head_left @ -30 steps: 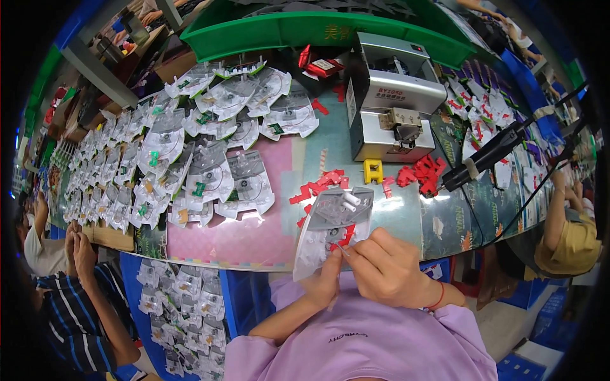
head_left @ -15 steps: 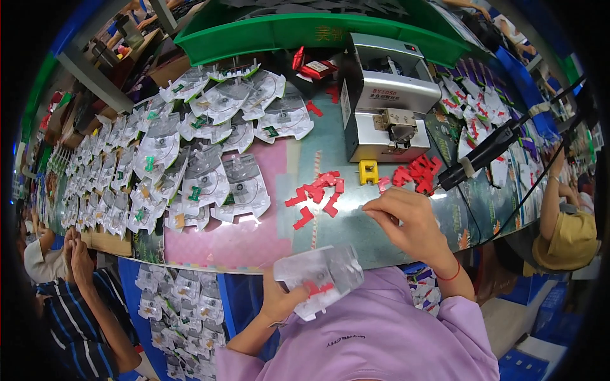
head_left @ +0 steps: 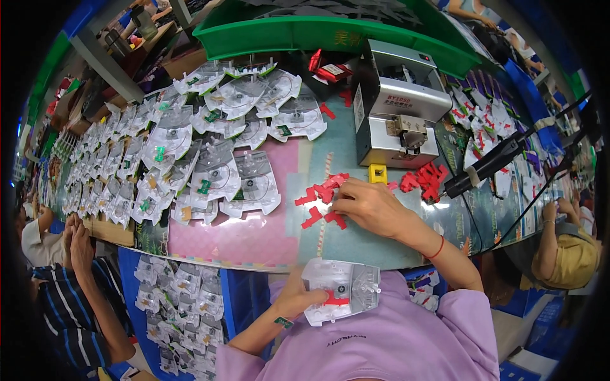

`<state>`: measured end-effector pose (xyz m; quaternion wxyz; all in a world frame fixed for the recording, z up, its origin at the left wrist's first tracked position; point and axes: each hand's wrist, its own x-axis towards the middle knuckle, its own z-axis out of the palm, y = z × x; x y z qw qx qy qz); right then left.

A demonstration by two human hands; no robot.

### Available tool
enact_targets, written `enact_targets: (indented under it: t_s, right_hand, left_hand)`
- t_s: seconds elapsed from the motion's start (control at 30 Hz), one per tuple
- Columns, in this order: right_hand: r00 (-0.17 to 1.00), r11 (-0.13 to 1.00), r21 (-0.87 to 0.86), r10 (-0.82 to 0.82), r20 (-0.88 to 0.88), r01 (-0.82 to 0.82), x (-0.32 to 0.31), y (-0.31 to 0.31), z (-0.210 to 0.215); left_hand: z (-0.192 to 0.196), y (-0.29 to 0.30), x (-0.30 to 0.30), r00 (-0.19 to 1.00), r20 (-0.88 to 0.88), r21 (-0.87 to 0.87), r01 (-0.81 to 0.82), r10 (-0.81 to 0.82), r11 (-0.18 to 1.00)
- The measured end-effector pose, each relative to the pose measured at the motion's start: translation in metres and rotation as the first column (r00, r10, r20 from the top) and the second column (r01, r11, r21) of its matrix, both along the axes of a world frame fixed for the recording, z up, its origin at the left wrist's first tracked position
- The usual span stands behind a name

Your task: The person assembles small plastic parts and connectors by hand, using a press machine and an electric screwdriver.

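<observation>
My left hand (head_left: 298, 295) grips a clear and white plastic housing (head_left: 349, 279) close to my body, the thumb over its near side. A red plastic piece (head_left: 338, 301) lies across that housing by the thumb. A small green circuit board (head_left: 283, 322) hangs beside my left wrist. Over the table, my right hand (head_left: 372, 206) is closed with its fingertips down among loose red plastic pieces (head_left: 312, 218). One angled red piece (head_left: 335, 220) shows right at those fingertips, partly covered by them.
A silver machine (head_left: 403, 105) with a yellow block (head_left: 377, 173) stands ahead. More red pieces (head_left: 427, 181) lie right of it, near a black rod-shaped tool (head_left: 486, 166). Many similar housings (head_left: 251, 184) crowd the left. A green bin (head_left: 273, 35) borders the back. Another person's hands (head_left: 77, 244) are at far left.
My right hand has moved left and down onto the loose red pieces. My left hand has turned the housing flatter and shifted it slightly right. The view has shifted a little.
</observation>
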<state>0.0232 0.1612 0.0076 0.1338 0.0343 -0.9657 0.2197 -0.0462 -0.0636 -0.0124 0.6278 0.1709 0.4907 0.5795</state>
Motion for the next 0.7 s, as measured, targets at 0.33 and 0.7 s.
enact_targets:
  t_s: [0.33,0.7]
  right_hand:
    - [0.959,0.974,-0.126,0.155,-0.237,-0.189,0.024,-0.004,0.064]
    - [0.925,0.932,-0.05,0.349,-0.152,-0.36,0.028,-0.012,0.069]
  left_hand:
    - [0.021,0.026,-0.014,0.979,0.196,-0.047,0.069,-0.058,0.997]
    - [0.038,0.052,-0.011,0.951,0.167,-0.022,0.266,-0.259,0.964]
